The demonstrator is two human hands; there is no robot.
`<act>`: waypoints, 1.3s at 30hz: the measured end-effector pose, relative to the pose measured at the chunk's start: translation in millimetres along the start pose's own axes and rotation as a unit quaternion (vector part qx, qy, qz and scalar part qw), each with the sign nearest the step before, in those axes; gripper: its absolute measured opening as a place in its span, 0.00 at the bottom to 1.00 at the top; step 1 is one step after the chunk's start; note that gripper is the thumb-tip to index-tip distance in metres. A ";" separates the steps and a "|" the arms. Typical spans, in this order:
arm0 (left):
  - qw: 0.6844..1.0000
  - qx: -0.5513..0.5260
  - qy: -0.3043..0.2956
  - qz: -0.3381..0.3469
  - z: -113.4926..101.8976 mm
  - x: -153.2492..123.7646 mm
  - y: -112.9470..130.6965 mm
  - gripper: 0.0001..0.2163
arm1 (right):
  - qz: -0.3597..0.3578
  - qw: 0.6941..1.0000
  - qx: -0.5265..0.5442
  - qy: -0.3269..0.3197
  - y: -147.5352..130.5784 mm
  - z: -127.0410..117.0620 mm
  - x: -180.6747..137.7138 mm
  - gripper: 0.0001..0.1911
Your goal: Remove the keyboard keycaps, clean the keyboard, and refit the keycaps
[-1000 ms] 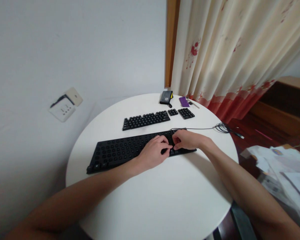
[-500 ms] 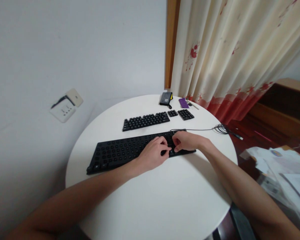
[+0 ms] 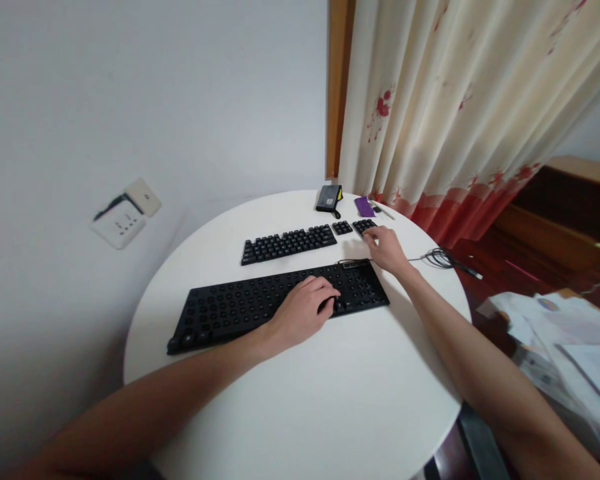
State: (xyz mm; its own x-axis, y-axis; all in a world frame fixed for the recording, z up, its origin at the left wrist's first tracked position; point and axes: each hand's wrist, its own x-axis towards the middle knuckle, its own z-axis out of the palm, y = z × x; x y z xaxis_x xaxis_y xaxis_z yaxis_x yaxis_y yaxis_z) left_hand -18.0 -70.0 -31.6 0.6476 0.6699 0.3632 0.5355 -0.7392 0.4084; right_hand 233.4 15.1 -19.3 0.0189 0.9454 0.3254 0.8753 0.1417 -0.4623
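A black keyboard (image 3: 240, 305) with most of its keycaps off lies across the white round table. My left hand (image 3: 305, 308) rests on its right half, fingers loosely bent and thumb a little apart from them. Beyond the keyboard sit loose black keycaps in groups: a wide main block (image 3: 290, 244), a small cluster (image 3: 343, 228) and a number-pad group (image 3: 362, 225). At the near edge of that last group is my right hand (image 3: 387, 250), thumb and forefinger closed together on a keycap, which the fingers largely hide.
A dark pouch (image 3: 329, 198) with a yellow edge and a purple packet (image 3: 365, 207) lie at the table's back. The coiled cable (image 3: 440, 258) hangs over the right edge. Papers (image 3: 555, 327) are stacked at right. A wall and a curtain (image 3: 405, 100) stand behind.
My right hand has moved from the keyboard's right end up to the number-pad keycaps. My left hand stays on the keyboard, its pinch loosened. The view has shifted slightly.
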 end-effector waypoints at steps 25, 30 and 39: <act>1.000 -0.008 -0.002 -0.002 0.1 -1.1 -0.7 0.11 | 0.085 0.979 -0.158 -0.093 13.8 16.4 0.3 0.25; 1.000 -0.009 0.005 0.001 -2.2 -0.2 0.6 0.11 | 0.074 0.980 -0.153 -0.105 -1.2 18.5 -6.5 0.25; 1.000 0.010 0.024 -0.011 -14.3 7.5 -4.6 0.10 | 0.004 0.983 -0.122 -0.136 -32.0 24.4 -26.7 0.29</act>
State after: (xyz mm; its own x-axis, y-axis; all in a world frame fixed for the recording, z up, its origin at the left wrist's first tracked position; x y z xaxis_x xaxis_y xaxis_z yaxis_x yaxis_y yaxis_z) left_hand -23.3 -60.5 -18.8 0.6088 0.6883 0.3945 0.5608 -0.7251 0.3997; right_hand 193.1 -7.5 -33.2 -0.0754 0.9944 0.0746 0.9659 0.0914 -0.2423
